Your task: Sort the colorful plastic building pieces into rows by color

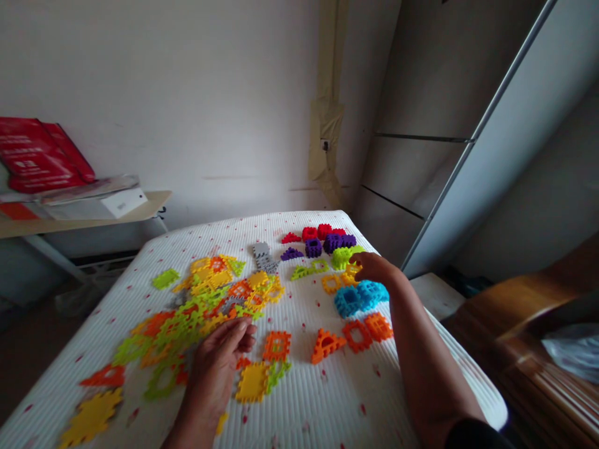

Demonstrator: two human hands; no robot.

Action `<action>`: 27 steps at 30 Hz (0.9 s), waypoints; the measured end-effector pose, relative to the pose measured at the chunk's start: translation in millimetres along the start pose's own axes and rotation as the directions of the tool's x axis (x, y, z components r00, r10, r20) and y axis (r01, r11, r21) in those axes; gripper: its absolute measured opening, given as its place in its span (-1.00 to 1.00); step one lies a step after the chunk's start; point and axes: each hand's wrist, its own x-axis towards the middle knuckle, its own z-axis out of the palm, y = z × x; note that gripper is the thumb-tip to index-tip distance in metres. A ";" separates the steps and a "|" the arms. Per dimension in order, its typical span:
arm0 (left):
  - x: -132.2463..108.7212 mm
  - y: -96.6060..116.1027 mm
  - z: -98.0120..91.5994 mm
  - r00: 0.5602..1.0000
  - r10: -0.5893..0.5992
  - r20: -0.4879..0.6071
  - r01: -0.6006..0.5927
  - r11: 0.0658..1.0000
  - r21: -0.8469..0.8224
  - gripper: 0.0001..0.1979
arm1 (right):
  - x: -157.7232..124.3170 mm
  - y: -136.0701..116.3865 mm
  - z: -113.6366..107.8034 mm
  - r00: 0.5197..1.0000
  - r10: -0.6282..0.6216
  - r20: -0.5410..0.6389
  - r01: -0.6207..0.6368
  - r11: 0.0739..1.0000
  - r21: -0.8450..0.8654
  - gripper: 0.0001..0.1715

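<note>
- Well, the two hands are well apart above the mattress, and neither clearly clamps on a thing.
- Left hand (213,374) rests half open on the white dotted mattress (322,399), just beside orange and yellow plastic waffle blocks (276,346).
- Right hand (374,267) curls at lime-green blocks (344,257); I cannot tell if it grips one.
- Just below this hand lies a joined blue block shape (360,298).
- Red and purple blocks (322,240) sit further forward, near grey blocks (262,257).
- Left of the mattress, a red folder (42,156) lies on a small desk (84,215).
</note>
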 end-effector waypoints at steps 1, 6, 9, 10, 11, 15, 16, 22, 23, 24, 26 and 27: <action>0.2 -0.9 -1.0 1.000 0.004 0.002 -0.004 1.000 0.004 -0.61 | -0.4 -0.5 -0.8 1.000 -0.003 -0.008 0.003 1.000 0.003 -0.40; 3.1 -1.7 -2.1 0.999 0.029 0.021 -0.032 0.989 0.143 -0.62 | -5.5 -6.3 -11.7 0.996 -0.044 -0.083 0.048 0.998 0.042 -0.40; 8.7 7.2 13.4 0.987 0.053 0.153 -0.106 0.926 0.361 -0.66 | -7.4 -13.0 -15.8 0.988 -0.107 -0.111 0.115 0.991 0.071 -0.36; 11.8 11.3 22.8 0.975 0.057 0.215 -0.144 0.899 0.414 -0.69 | -7.7 -16.2 -16.0 0.982 -0.141 -0.122 0.151 0.985 0.078 -0.34; 15.4 15.4 34.1 0.960 0.053 0.276 -0.178 0.875 0.451 -0.71 | -8.1 -20.1 -15.7 0.973 -0.185 -0.139 0.198 0.977 0.083 -0.32; 34.9 23.6 87.6 0.920 -0.018 0.391 -0.169 0.883 0.437 -0.75 | -12.8 -39.9 -14.2 0.888 -0.393 -0.239 0.414 0.909 0.046 -0.31; 40.1 22.6 100.1 0.915 -0.041 0.402 -0.149 0.890 0.431 -0.75 | -14.8 -44.8 -14.4 0.869 -0.426 -0.251 0.445 0.895 0.023 -0.30; 59.7 1.7 144.9 0.907 -0.122 0.404 -0.063 0.907 0.416 -0.77 | -24.6 -56.6 -15.9 0.828 -0.516 -0.221 0.516 0.854 -0.063 -0.28; 61.0 -1.5 147.8 0.910 -0.129 0.393 -0.051 0.908 0.416 -0.78 | -25.0 -55.6 -15.4 0.825 -0.520 -0.220 0.520 0.852 -0.062 -0.27; 61.9 -4.0 149.9 0.914 -0.134 0.383 -0.041 0.908 0.416 -0.78 | -25.1 -54.4 -14.6 0.822 -0.523 -0.223 0.525 0.849 -0.058 -0.27; 63.0 -6.9 152.7 0.919 -0.143 0.368 -0.025 0.909 0.415 -0.79 | -25.0 -52.2 -12.5 0.816 -0.529 -0.232 0.534 0.844 -0.044 -0.27; 63.5 -7.3 153.8 0.919 -0.148 0.365 -0.018 0.910 0.414 -0.79 | -24.9 -51.4 -11.5 0.813 -0.533 -0.235 0.540 0.841 -0.037 -0.28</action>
